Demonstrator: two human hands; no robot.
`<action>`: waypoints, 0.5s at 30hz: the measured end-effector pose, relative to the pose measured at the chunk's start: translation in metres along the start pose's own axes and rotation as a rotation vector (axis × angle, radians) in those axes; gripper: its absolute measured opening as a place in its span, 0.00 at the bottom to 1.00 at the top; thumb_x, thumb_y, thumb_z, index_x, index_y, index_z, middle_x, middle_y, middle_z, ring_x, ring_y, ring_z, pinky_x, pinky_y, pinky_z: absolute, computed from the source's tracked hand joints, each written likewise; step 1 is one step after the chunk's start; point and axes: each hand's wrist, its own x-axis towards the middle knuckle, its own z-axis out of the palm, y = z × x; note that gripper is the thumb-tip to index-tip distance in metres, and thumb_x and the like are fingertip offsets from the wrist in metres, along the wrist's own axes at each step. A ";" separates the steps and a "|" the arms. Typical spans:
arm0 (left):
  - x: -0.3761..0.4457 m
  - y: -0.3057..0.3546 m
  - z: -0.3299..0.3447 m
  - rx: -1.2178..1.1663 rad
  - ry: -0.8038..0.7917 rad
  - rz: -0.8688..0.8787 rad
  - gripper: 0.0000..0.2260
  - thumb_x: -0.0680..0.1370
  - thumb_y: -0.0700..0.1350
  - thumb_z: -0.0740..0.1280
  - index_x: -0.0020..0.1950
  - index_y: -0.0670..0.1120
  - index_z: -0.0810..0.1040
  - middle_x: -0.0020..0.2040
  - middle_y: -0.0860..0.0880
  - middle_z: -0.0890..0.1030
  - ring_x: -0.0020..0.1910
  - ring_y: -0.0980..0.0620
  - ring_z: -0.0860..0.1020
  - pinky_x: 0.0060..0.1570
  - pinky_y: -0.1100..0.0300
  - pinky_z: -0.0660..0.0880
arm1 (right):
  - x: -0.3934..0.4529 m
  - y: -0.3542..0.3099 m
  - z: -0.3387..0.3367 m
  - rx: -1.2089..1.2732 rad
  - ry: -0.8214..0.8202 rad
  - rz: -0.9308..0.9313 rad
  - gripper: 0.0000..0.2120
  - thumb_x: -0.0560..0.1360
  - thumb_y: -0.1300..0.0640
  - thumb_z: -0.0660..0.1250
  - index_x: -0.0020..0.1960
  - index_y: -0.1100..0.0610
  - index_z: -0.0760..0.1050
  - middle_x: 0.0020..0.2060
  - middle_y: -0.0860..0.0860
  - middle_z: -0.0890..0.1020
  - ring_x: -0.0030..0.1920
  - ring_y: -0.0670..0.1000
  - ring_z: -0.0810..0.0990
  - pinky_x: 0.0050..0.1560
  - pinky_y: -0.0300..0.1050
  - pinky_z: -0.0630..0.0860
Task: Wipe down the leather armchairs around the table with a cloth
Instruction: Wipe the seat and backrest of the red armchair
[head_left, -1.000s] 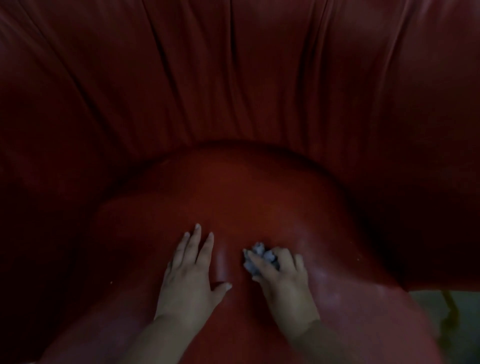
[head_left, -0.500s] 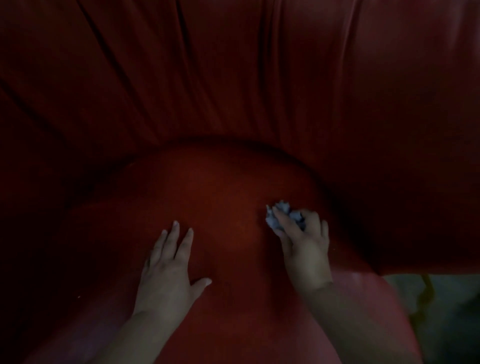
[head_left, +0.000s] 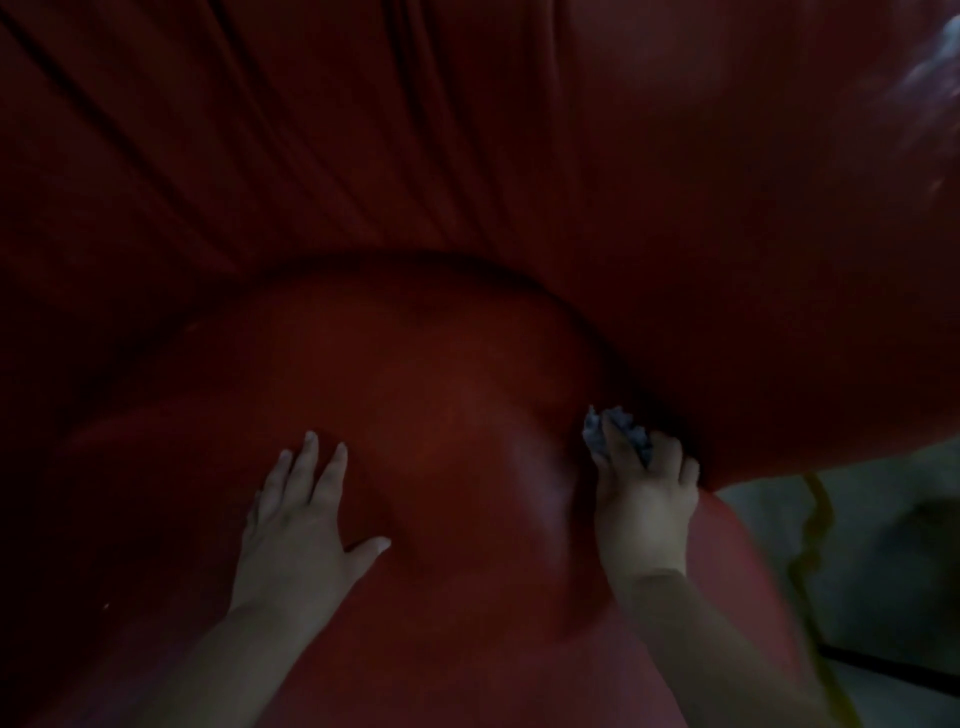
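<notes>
Crumpled grey cloth (head_left: 615, 435) in right hand (head_left: 643, 493) on smooth red leather armchair (head_left: 415, 374)

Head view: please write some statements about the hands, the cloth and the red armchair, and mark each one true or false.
1. The right hand grips a crumpled grey cloth. True.
2. The left hand also holds a cloth. False: it rests flat on the seat cushion, fingers straight, holding nothing.
3. The cloth is at the right side of the cushion, near the armchair's inner side wall. True.
4. The two hands touch each other. False: they are apart, with bare red leather between them.
5. The armchair is blue. False: it is red.
</notes>
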 end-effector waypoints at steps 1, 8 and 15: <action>0.000 0.000 0.000 0.002 0.002 0.002 0.46 0.69 0.66 0.68 0.79 0.54 0.47 0.79 0.52 0.41 0.77 0.50 0.42 0.75 0.49 0.53 | -0.003 0.001 -0.002 0.011 0.024 0.033 0.17 0.75 0.52 0.62 0.59 0.55 0.80 0.49 0.62 0.76 0.42 0.62 0.73 0.43 0.55 0.74; 0.003 -0.001 0.006 0.024 0.008 0.008 0.46 0.70 0.66 0.67 0.79 0.54 0.46 0.79 0.51 0.40 0.77 0.49 0.41 0.75 0.50 0.50 | 0.019 -0.029 0.023 0.014 -0.021 0.075 0.20 0.74 0.49 0.60 0.60 0.55 0.80 0.50 0.61 0.77 0.43 0.61 0.75 0.47 0.49 0.68; 0.003 -0.007 0.010 0.021 0.028 0.025 0.46 0.69 0.68 0.67 0.79 0.54 0.47 0.79 0.52 0.40 0.77 0.49 0.41 0.75 0.50 0.50 | 0.025 -0.064 0.024 0.102 -0.121 -0.141 0.19 0.75 0.49 0.61 0.62 0.54 0.78 0.50 0.59 0.76 0.43 0.62 0.74 0.45 0.54 0.75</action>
